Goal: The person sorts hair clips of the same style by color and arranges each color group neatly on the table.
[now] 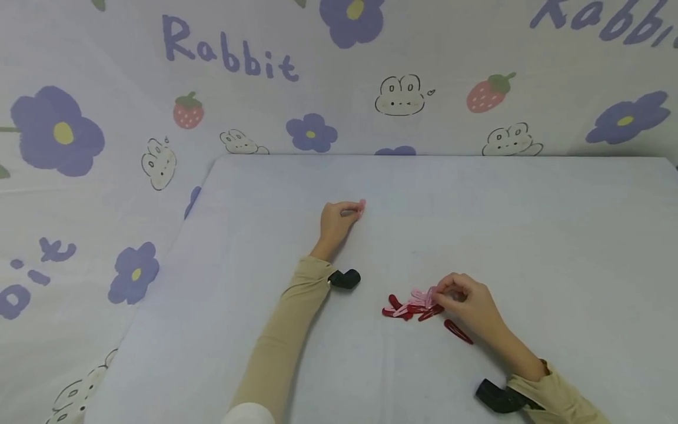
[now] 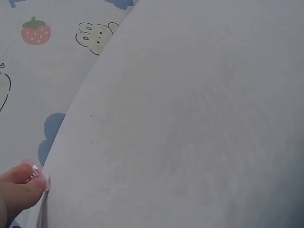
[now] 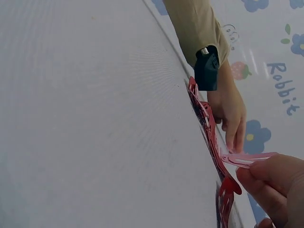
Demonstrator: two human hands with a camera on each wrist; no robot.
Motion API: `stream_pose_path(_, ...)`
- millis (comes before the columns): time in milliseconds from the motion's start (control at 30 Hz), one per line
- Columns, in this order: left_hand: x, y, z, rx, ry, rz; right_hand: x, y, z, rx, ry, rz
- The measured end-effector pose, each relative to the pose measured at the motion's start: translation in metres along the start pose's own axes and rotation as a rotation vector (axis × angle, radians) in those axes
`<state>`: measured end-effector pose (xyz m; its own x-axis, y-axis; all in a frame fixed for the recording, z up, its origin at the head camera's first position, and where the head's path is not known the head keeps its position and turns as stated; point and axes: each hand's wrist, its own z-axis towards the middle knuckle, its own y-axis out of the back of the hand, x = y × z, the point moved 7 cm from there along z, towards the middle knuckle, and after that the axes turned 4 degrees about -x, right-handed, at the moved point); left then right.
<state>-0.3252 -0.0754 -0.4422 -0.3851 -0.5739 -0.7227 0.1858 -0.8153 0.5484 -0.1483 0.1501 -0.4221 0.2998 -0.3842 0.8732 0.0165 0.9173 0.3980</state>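
My left hand (image 1: 335, 227) is stretched toward the far part of the table, pinching a pink hair clip (image 1: 362, 208) between thumb and finger. That clip (image 2: 47, 184) is partly covered by the fingertips in the left wrist view. Nearer to me, my right hand (image 1: 474, 306) pinches a pink snap hair clip (image 3: 244, 158) by one end, its other end pointing at a small heap. In the heap, pink hair clips (image 1: 417, 299) and red hair clips (image 1: 388, 312) overlap. A single dark red hair clip (image 1: 458, 331) lies just right of the heap, below my right hand.
A white cloth covers the table (image 1: 529, 235). Behind and to the left hangs a curtain (image 1: 238, 106) printed with flowers, strawberries and rabbits. Black wrist devices (image 1: 345, 279) sit at both cuffs, close to the tabletop.
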Motion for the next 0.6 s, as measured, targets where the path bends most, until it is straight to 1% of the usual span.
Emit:
stream_pose_path(67, 0.0015, -0.0005, -0.0016, -0.010, 0.009, 0.020, 0.0058, 0.0001, -0.0004, 0.002, -0.005, 0.001)
stream_pose_path(167, 0.0013, -0.0013, -0.0034, -0.008, 0.020, 0.036, 0.0086, 0.0012, -0.0003, 0.008, -0.017, -0.002)
stream_pose_path(267, 0.0004, -0.0023, -0.0046, -0.005, 0.020, 0.029, 0.0086, 0.0025, 0.0002, 0.017, -0.024, 0.015)
stream_pose_path(367, 0.0006, -0.0037, -0.0055, -0.003, 0.002, 0.028, 0.0071, 0.0037, 0.0009, 0.022, -0.041, 0.045)
stream_pose_path(600, 0.0073, -0.0043, -0.0104, -0.003, -0.041, 0.086, 0.0001, 0.0015, 0.0017, 0.038, -0.099, 0.108)
